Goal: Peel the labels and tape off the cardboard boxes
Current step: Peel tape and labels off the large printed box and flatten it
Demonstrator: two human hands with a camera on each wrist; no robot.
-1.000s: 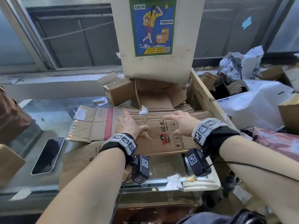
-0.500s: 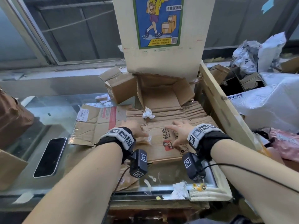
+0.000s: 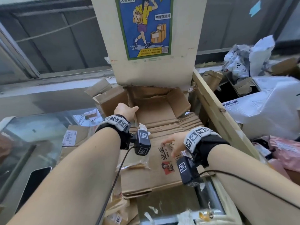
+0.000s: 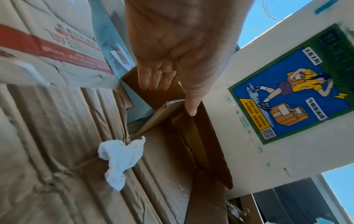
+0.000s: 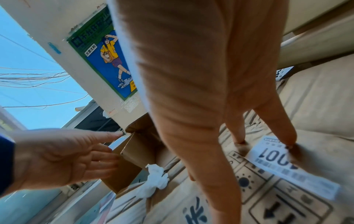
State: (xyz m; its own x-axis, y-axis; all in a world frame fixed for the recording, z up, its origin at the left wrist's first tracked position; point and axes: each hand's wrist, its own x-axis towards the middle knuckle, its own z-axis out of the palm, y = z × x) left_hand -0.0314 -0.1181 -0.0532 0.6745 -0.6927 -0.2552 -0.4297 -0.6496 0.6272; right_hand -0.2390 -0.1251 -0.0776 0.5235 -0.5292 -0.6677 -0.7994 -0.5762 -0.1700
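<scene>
Flattened cardboard box (image 3: 162,161) lies centre-bottom of the head view, printed side up; a white shipping label (image 5: 287,165) is stuck on it, lower right of the right-wrist frame. Right hand (image 3: 176,143) is spread wide, holding nothing, two fingertips (image 5: 287,139) pressing down at the label's edge. Left hand (image 3: 125,111) reaches mid-frame to an open box (image 3: 155,108), fingers straight and loose, the thumb (image 4: 191,106) touching the flap edge (no grasp seen). Crumpled white tissue (image 4: 122,156) sits on the creased board below it. Judgement: the board is light, stiff but bendy along creases, so needs pinning flat; the label is thin paper, tears easily, best lifted at a corner with a nail and pulled low and slow.
</scene>
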